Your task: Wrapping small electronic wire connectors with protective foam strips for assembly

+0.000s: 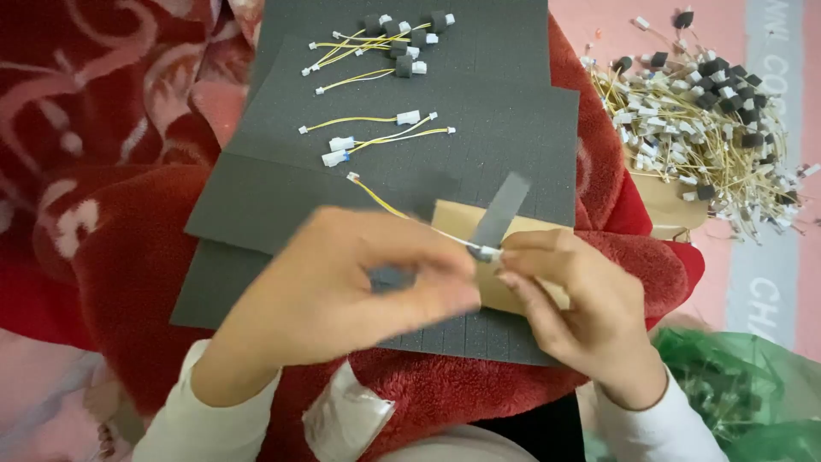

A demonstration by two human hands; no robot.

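Pinching a yellow wire lead [402, 212] by its white connector at centre frame, the left hand [342, 291] and right hand [581, 308] are both gripping it over grey foam sheets [282, 180]; a foam strip [503, 210] is rising toward 12 o'clock, and a pile of leads [701, 120] is lying at 2 o'clock.

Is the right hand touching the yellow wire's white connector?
Touching: the head view shows the right hand fingers pinching the white connector of the yellow wire.

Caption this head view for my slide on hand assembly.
Both hands, left hand and right hand, pinch a thin yellow wire lead over dark grey foam sheets.
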